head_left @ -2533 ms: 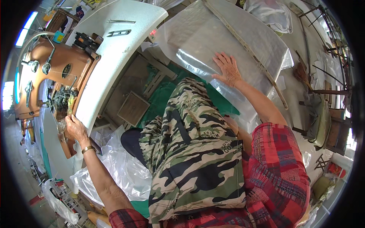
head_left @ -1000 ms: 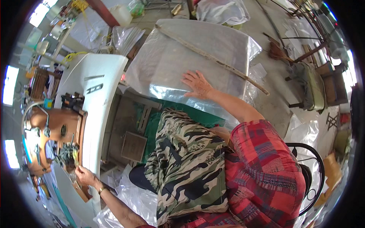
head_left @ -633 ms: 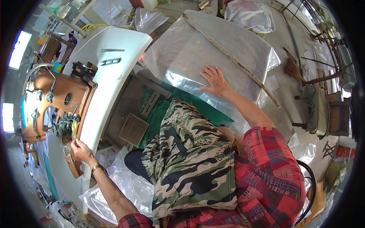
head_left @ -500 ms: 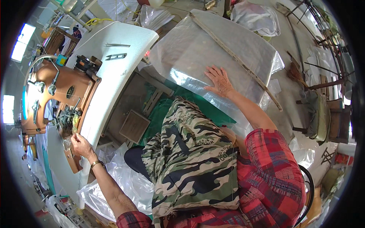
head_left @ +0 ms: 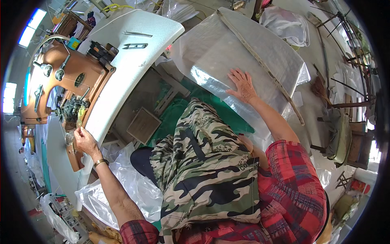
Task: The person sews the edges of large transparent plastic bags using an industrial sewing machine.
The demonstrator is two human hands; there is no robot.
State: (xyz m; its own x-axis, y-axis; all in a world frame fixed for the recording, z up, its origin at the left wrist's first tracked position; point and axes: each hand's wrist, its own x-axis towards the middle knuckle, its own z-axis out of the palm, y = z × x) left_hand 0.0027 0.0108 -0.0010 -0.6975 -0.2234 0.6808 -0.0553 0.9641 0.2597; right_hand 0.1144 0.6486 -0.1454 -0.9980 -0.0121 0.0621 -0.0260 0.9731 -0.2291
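Note:
My left hand (head_left: 86, 143) is at the front end of a brown sewing machine (head_left: 53, 73), its thumb and fingers pinched together. What it grips, if anything, is too small to make out. Just above the fingertips, a yellowish see-through piece (head_left: 82, 116) sits by the dark, greasy needle mechanism (head_left: 71, 106). To the right, my right hand (head_left: 243, 87) lies flat with spread fingers on a large sheet of clear plastic (head_left: 203, 55). A long thin wooden strip (head_left: 262, 65) rests across that plastic, beyond my fingers.
On the white machine table (head_left: 134, 26) lie thread snips (head_left: 135, 46) and tweezers (head_left: 138, 34). Camouflage cloth (head_left: 211, 183) covers my lap. Crumpled clear plastic (head_left: 122, 195) hangs below the table. A wooden box (head_left: 144, 125) is underneath, beside green cloth (head_left: 174, 118). Metal racks (head_left: 349, 57) stand at right.
The view has shifted slightly, so the machine and table sit a little differently in the picture. Both hands keep about the same places, the left pinched by the machine, the right flat on the plastic.

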